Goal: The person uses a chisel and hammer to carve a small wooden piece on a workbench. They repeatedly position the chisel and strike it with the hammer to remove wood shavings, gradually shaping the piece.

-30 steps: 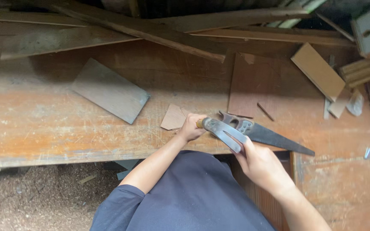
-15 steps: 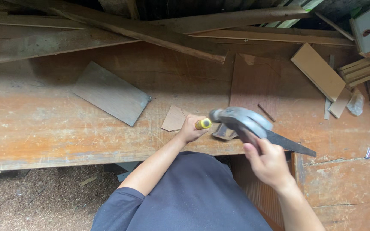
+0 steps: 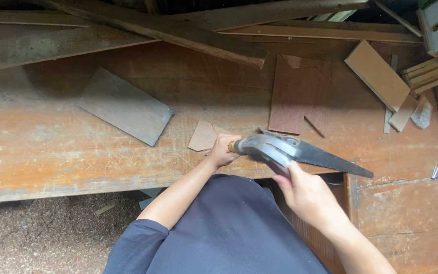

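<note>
Seen from the head camera, a long wooden desk runs across the view, worn and scratched. The left hand rests on the desk near its front edge, fingers closed around a small yellow-tipped tool whose shape is mostly hidden. Just right of that hand, the right hand grips the handle of a hammer; the hammer is blurred, with its head right beside the left hand. Under the hammer a hand saw lies flat on the desk, blade pointing right and away from the left hand. A small cardboard scrap lies touching the left hand on its far side. Farther left of it sits a grey board. Behind the saw lies a reddish sheet, and long planks are heaped along the desk's far edge.
</note>
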